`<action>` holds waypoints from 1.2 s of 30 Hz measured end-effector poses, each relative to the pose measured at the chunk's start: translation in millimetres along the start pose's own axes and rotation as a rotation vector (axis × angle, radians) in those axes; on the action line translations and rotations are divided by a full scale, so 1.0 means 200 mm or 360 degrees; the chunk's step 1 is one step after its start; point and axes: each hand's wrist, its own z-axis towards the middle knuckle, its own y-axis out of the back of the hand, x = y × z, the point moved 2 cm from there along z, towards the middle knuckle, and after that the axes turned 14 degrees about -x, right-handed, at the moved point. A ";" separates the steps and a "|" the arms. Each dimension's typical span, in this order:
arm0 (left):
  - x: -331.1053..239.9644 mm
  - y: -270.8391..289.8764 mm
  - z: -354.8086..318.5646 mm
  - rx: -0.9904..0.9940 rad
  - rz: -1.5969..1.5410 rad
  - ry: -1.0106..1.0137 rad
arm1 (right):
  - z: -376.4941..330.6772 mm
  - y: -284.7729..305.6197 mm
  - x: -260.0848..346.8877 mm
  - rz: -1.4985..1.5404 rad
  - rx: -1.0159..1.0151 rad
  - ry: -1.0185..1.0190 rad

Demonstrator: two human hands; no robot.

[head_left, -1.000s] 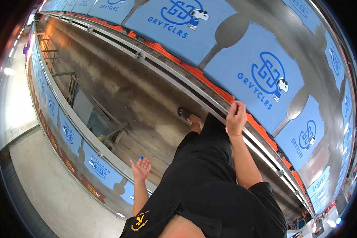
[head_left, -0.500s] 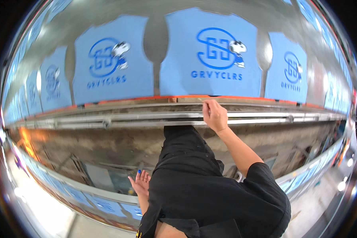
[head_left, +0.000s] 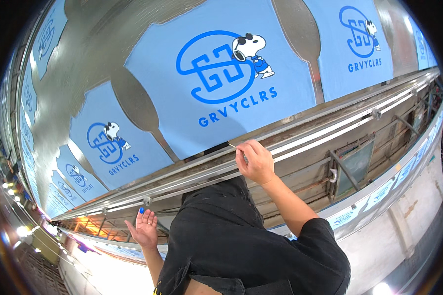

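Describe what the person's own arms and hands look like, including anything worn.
Both forearms are bare, with no gloves, watch or rings visible. The right arm comes out of a short black sleeve of a black shirt. The left hand has a blue-painted nail on one fingertip. The right hand shows nothing worn.

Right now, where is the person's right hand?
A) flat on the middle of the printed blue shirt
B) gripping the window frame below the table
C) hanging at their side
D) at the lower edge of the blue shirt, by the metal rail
D: the right hand pinches at the lower edge of the light-blue printed shirt, right above the metal rail, while the left hand is open and empty, away from the table.
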 end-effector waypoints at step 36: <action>-0.38 0.10 0.20 0.0610 -0.0562 0.0064 | -0.05 -0.11 0.12 -0.0668 -0.0620 0.0222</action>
